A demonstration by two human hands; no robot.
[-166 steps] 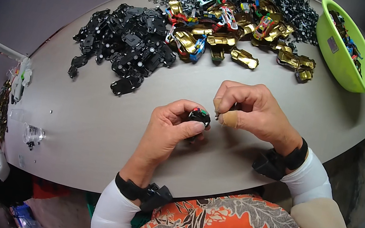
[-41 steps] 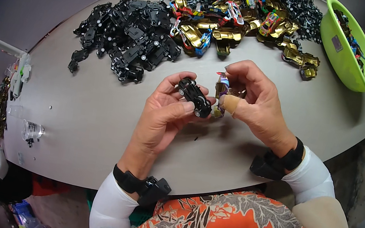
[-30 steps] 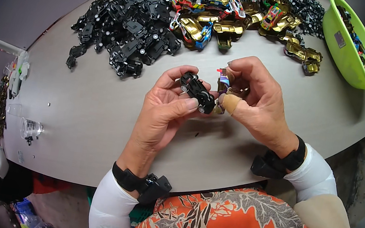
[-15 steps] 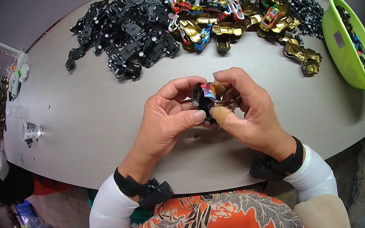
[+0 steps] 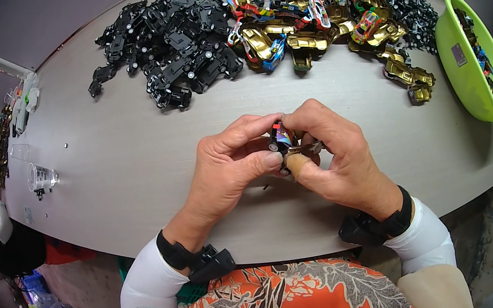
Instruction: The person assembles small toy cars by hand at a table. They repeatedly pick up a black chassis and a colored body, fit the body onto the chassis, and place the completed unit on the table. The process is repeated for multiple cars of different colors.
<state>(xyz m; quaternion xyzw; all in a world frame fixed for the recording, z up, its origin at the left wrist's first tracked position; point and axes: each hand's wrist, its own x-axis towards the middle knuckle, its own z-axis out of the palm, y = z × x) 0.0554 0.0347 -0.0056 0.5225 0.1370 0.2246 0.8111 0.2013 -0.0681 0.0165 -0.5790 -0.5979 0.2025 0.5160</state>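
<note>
Between both hands, over the near middle of the table, is a small toy car (image 5: 282, 139) with black wheels and a colourful printed body; fingers cover much of it. My left hand (image 5: 230, 154) grips its left side between thumb and fingers. My right hand (image 5: 339, 160), with a tan wrap on the thumb, closes on its right side, where a bit of brownish material shows by the fingers. Beyond them lie a heap of black toy car bases (image 5: 174, 42) and a pile of gold and printed car bodies (image 5: 310, 36).
Many small wheel parts (image 5: 415, 19) spread along the far edge. A lime green basin (image 5: 470, 81) holding toy cars stands at the far right. A clear plastic cup (image 5: 41, 177) lies at the left. Another person (image 5: 7, 237) works at the table's left end.
The toy car has tilted and turned a little in my fingers. My right hand has lowered slightly, and its fingers are closer around the car.
</note>
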